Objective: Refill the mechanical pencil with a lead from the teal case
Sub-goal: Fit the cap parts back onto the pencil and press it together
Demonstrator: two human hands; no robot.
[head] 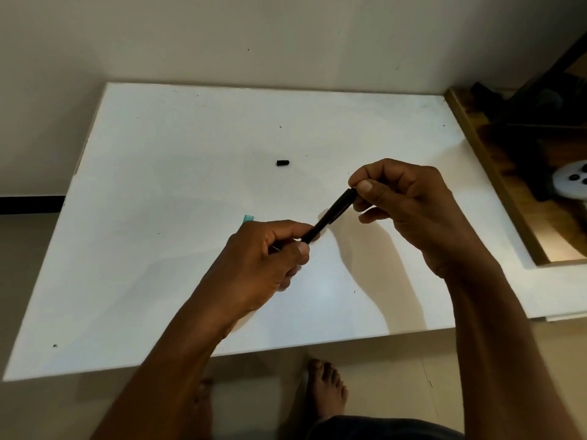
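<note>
A black mechanical pencil (pixel 330 216) hangs slanted above the white table (pixel 165 192), held between both hands. My left hand (pixel 263 265) grips its lower end. My right hand (pixel 409 204) pinches its upper end between thumb and forefinger; what sits under those fingertips is hidden. A small black cap (pixel 282 162) lies alone on the table farther back. Only a corner of the teal case (pixel 248 218) shows, just behind my left hand, which covers the remainder.
The white wall runs along the table's far edge. At the right sits a wooden tray (pixel 495 173) with dark objects and a white controller (pixel 571 184). My bare feet (pixel 327 389) stand on the floor below the table's near edge.
</note>
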